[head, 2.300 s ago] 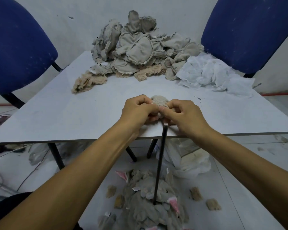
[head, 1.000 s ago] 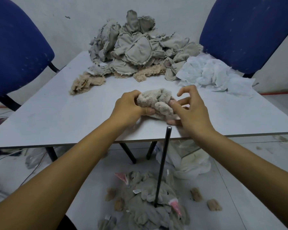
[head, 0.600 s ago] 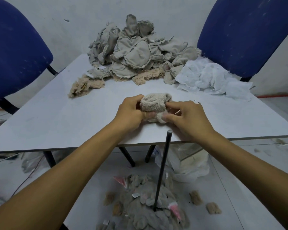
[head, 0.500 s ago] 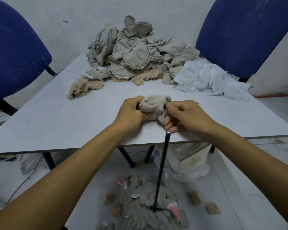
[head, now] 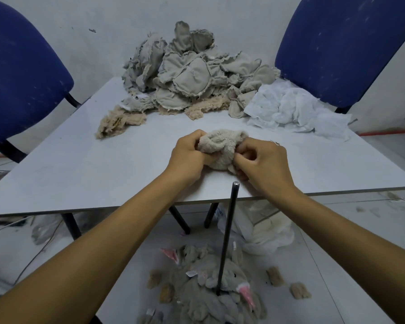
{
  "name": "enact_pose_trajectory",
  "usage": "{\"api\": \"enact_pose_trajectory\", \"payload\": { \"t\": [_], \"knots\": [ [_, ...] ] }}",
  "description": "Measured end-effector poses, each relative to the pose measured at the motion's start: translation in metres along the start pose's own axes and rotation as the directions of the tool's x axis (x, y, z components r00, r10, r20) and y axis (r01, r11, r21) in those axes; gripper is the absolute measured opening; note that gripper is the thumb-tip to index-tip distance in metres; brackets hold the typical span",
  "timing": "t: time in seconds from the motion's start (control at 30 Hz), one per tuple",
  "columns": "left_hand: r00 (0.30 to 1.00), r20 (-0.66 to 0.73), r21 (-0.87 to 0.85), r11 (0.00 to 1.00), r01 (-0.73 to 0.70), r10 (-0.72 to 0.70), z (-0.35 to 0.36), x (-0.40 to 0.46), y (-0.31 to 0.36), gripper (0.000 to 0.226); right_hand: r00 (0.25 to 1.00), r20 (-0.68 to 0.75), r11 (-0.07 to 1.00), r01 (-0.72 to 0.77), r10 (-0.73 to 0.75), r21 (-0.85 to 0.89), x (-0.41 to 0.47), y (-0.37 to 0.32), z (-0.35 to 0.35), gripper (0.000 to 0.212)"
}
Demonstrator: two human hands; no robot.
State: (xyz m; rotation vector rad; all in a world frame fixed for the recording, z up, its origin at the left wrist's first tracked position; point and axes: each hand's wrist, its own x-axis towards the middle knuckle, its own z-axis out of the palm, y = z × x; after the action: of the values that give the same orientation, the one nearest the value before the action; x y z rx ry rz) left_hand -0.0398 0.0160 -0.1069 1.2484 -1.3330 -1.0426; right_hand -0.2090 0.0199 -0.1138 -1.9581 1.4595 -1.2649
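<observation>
The plush (head: 221,146) is a small wad of beige, fuzzy fabric, crumpled into soft folds, with a rounded hump on top and a looser flap hanging at its near right. Its pile looks short and woolly, paler than the tan scraps (head: 118,122) lying far left on the table (head: 80,174). It sits just above the table's near edge, about midway across, held between both grips.

The left grip (head: 187,157) has its fingers curled tight into the plush's left side, thumb tucked under the fabric. The right grip (head: 264,164) pinches the right side, fingers bent inward and fingertips buried in the fuzz. The two grips almost meet beneath it.

A dark rod (head: 228,235) stands upright just near of the table edge, its tip below the right grip and its foot in a grey plush heap (head: 197,300) on the floor. At the far side of the table lies a big pile (head: 192,73) of grey fabric shells, with white cloth (head: 295,111) to its right. Blue chairs (head: 21,73) flank the table.
</observation>
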Motion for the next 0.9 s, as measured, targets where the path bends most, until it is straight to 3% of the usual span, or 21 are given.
{"api": "enact_pose_trajectory", "payload": {
  "t": [0.07, 0.2, 0.37, 0.47, 0.53, 0.6, 0.67, 0.73, 0.8, 0.9],
  "knots": [
    [0.994, -0.094, -0.02, 0.999, 0.049, -0.051, -0.007, 0.005, 0.0, 0.02, 0.996, -0.046, 0.976, -0.066, 0.078, 0.208, 0.002, -0.001, -0.004, 0.012],
    [0.941, -0.33, 0.043, 0.994, 0.1, -0.081, -0.037, 0.019, 0.004, 0.02, 0.933, -0.11, 0.784, -0.22, 0.343, 0.58, 0.017, 0.008, -0.025, 0.012],
    [0.954, -0.254, 0.043, 0.984, 0.173, -0.157, -0.056, 0.022, 0.01, 0.018, 0.851, -0.002, 0.619, -0.381, 0.525, 0.687, 0.025, 0.026, -0.029, 0.015],
    [0.968, -0.102, -0.054, 0.973, 0.224, -0.229, -0.053, 0.022, 0.014, 0.016, 0.843, 0.071, 0.568, -0.42, 0.533, 0.708, 0.028, 0.024, -0.028, 0.011],
    [0.967, -0.022, -0.1, 0.963, 0.249, -0.253, -0.046, 0.022, 0.015, 0.012, 0.867, 0.12, 0.617, -0.434, 0.483, 0.656, 0.028, 0.021, -0.029, 0.005],
    [0.97, 0.007, -0.133, 0.961, 0.242, -0.243, -0.039, 0.022, 0.016, 0.008, 0.887, 0.179, 0.711, -0.45, 0.425, 0.54, 0.027, 0.019, -0.03, 0.025],
    [0.973, 0.042, -0.198, 0.952, 0.232, -0.228, -0.034, 0.022, 0.018, 0.005, 0.89, 0.217, 0.806, -0.455, 0.4, 0.379, 0.026, 0.017, -0.029, 0.045],
    [0.967, 0.064, -0.198, 0.946, 0.256, -0.248, -0.034, 0.022, 0.021, 0.013, 0.91, 0.186, 0.904, -0.399, 0.37, 0.152, 0.024, 0.017, -0.027, 0.039],
    [0.945, 0.051, -0.114, 0.938, 0.328, -0.324, -0.037, 0.023, 0.023, 0.024, 0.939, 0.15, 0.951, -0.303, 0.31, -0.067, 0.023, 0.018, -0.024, 0.034],
    [0.905, 0.047, 0.188, 0.894, 0.407, -0.422, -0.046, 0.022, 0.022, 0.029, 0.944, 0.172, 0.95, -0.25, 0.282, -0.185, 0.027, 0.019, -0.021, 0.025]
  ]
}}
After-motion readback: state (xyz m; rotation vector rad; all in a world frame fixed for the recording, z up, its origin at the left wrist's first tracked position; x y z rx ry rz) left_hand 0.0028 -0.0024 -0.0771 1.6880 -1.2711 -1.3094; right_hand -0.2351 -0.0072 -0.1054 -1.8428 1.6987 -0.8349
